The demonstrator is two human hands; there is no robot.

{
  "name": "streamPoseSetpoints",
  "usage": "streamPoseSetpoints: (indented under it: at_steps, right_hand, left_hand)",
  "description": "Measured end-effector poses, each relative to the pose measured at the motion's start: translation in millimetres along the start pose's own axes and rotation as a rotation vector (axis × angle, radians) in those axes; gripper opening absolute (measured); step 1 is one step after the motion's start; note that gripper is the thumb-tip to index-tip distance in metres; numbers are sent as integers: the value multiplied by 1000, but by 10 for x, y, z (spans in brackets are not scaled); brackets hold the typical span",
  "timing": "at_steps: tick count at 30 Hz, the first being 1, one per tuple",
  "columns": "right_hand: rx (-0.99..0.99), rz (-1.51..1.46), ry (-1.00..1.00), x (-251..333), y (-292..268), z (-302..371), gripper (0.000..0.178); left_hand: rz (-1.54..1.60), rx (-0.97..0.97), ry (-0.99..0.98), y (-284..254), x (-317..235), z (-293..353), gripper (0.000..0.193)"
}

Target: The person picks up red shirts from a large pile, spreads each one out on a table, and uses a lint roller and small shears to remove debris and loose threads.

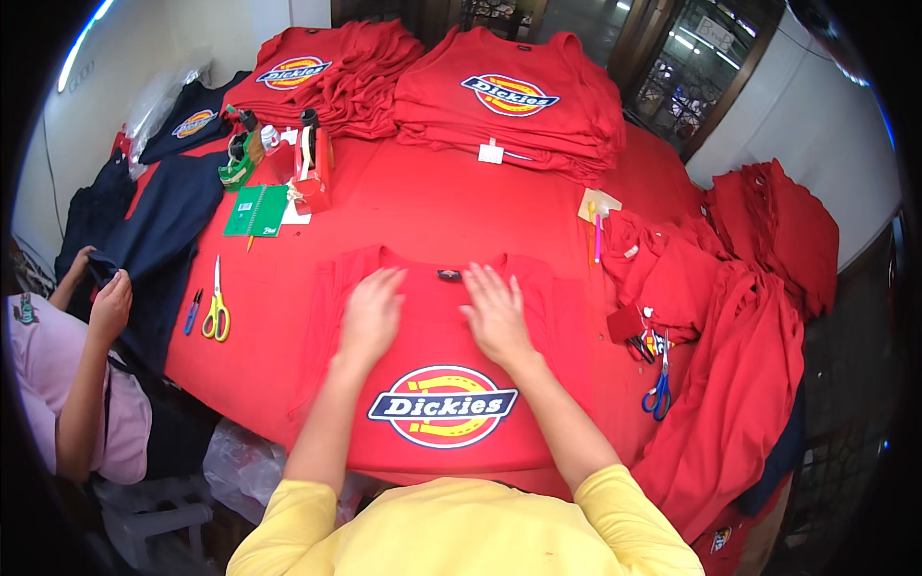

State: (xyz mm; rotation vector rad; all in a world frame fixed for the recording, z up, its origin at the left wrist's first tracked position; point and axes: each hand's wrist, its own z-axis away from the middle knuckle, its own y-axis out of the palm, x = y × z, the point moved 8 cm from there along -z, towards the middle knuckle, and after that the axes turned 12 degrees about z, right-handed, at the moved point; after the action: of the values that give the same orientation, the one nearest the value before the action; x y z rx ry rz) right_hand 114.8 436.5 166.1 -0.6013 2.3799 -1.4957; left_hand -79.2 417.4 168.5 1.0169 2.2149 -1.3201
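A red shirt (437, 331) with a printed oval emblem on its chest lies spread out before me, its neckline pointing away. My left hand (375, 312) rests on the cloth left of the collar, fingers stretched out. On the other side, my right hand (497, 312) lies flat just right of the small dark neck label (449, 275), fingers slightly spread. Neither hand grips anything. Whether other layers lie beneath this shirt I cannot tell.
Stacks of red shirts (509, 62) stand at the back. Yellow-handled scissors (216, 312), a green notebook (254, 210) and a tape dispenser (312, 163) lie left. Blue-handled scissors (659, 389) and crumpled red garments (735, 374) lie right. At far left, a co-worker's hands (110, 302) hold dark cloth.
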Motion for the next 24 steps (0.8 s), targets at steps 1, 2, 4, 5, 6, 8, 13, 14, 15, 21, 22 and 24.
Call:
streamPoseSetpoints:
  at_steps: [1,2,4,5,6,8,13,14,15,21,22,24]
  right_hand:
    - [126,39,10,84,270,-38,53]
    - [245,69,11,163,503,-46,58]
    - [210,87,-8,225,612,-26,61]
    - [233,68,-12,235,590,-31,61]
    - [257,50,-17,214,588,-39,61]
    - [190,73,58,24,547,-11,61]
    - [288,218,404,-869,545,197,65]
    - [301,192,401,-895,551,186,65]
    - [298,196,419,-901,543,175,64]
    - [-23,11,122,-30,207,-286,48]
    - [-40,-239,23,262,171,-408,33]
    - [139,-492,-239,909,254,-673,29]
  left_hand:
    - [-132,81,8,255,-101,-106,47]
    - [-210,141,-15,431,-28,-107,54]
    - [-302,176,-8,620,173,-15,53]
    - [-251,153,5,608,194,-19,50]
    - [-200,130,17,597,215,-22,47]
    - [-116,33,-21,414,350,4,41]
    - [-220,-280,-300,-517,1002,83,29]
    - [-205,-242,-337,-643,1201,93,28]
    - [-111,-173,-385,-729,1338,33,26]
    - [139,-178,-768,-1356,1768,334,18]
    - [114,-126,-810,-1415,1629,489,20]
    - [12,1,-860,-1413,1325,841,25]
